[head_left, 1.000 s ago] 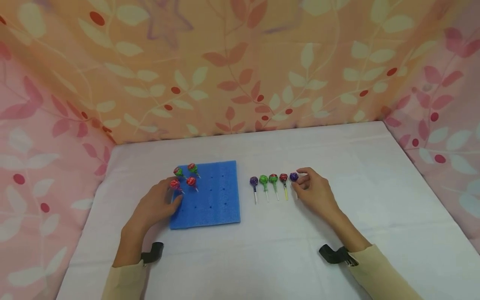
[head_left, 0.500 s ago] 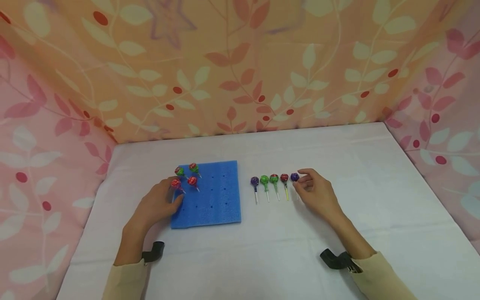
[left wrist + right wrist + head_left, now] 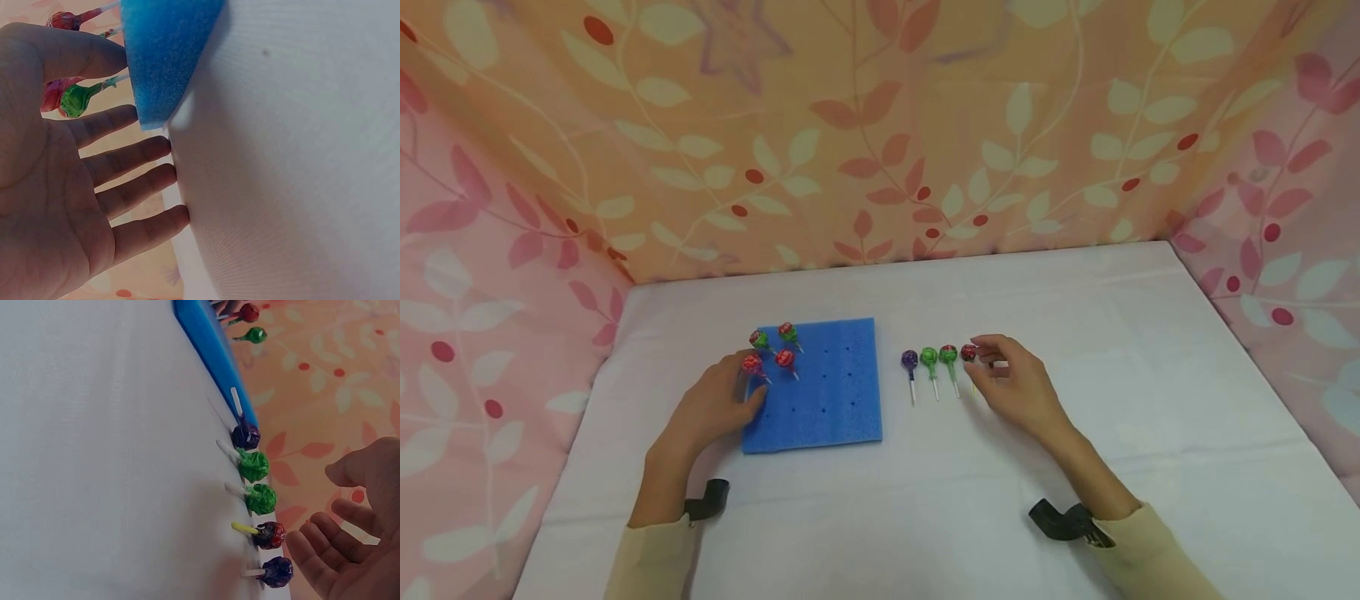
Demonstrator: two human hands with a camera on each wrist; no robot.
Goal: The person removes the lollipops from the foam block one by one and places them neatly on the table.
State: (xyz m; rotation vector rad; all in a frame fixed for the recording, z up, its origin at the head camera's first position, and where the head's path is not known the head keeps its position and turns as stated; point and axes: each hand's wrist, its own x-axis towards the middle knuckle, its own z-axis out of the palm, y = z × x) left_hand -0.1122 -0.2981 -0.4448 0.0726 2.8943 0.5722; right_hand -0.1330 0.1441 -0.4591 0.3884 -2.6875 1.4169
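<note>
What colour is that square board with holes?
The board is plain blue, clearest in the head view.

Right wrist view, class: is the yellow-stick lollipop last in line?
No: a green lollipop and a purple lollipop flank the yellow-stick lollipop.

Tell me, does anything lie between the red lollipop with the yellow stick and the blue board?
Yes: a purple lollipop, a green lollipop and a green-and-red lollipop lie in a row between the red lollipop and the blue board, the purple nearest the board.
</note>
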